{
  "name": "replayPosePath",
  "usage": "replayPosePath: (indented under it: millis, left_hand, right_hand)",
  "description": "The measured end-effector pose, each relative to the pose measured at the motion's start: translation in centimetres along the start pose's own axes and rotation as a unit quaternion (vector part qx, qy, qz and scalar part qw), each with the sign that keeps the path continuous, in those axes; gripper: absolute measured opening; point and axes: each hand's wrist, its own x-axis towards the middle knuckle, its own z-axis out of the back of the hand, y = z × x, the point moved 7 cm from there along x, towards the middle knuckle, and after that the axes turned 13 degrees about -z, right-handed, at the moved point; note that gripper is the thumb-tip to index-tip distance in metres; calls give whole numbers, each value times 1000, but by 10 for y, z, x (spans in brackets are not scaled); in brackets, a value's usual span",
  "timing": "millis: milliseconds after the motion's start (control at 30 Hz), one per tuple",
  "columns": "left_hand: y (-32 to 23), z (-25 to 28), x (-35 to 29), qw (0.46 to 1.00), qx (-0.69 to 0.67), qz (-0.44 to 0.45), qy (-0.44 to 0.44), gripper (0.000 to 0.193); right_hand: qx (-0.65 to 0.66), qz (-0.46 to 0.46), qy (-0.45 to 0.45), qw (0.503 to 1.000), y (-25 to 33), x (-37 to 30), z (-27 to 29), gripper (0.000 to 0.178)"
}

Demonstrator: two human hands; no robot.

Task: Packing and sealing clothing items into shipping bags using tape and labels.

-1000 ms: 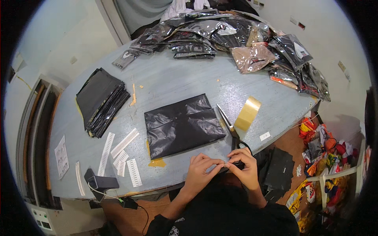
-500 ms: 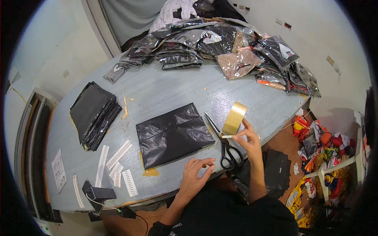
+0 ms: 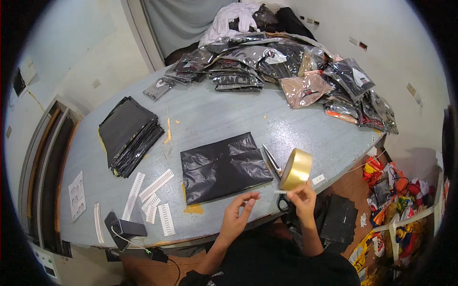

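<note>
Gold tape on a roll (image 3: 296, 174) sits tilted at the right hand (image 3: 302, 198), which holds it by its lower edge, near 3 o'clock as seen from the flat black package (image 3: 224, 169) in the middle of the surface (image 3: 229, 107). Most of that hand's grip is hard to read, since the fingers fold together under the roll; a short pale strip (image 3: 280, 192) pokes out toward 9 o'clock at the fingertips (whether tape end or something separate, I cannot tell). Scissors (image 3: 272, 159) lie between package and roll, blades pointing to about 11 o'clock, their handles partly covered by the roll and right hand. Between 5 and 6 o'clock of the package, the left hand (image 3: 237, 214) hovers with thumb and fingers a narrow gap apart. Toward 10 o'clock rests a stack of black bags (image 3: 131, 136), its lower layers too merged to count; at 8 o'clock, printed label strips (image 3: 157, 185) partly overlap. Glare on clear film blurs the heap of bagged garments (image 3: 281, 71) at 1 o'clock, while colourful packets (image 3: 400, 190) at 4 o'clock run together, partly hidden behind a pale frame (image 3: 405, 214).
</note>
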Motion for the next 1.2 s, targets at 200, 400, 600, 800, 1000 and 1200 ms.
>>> replayPosePath:
  millis: [200,400,600,800,1000,1200]
  left_hand:
    - [0,-10,1,997,-54,22,48,34]
    - [4,-10,-1,966,-234,43,104,48]
    - [-15,3,-17,974,-129,142,117,35]
    - [12,4,-46,977,-171,127,27,50]
    - [11,26,-64,995,-76,57,-4,27]
    - [12,80,-72,990,82,-88,-66,39]
  right_hand:
    - [-195,184,133,954,39,-41,-25,13]
    - [-325,319,199,868,41,-63,-63,19]
    - [-402,373,288,785,-2,-81,-75,16]
    - [-226,129,383,886,-1,-72,-88,18]
    - [-202,136,349,905,-23,-83,-85,21]
    - [-193,152,308,919,-37,-83,-94,21]
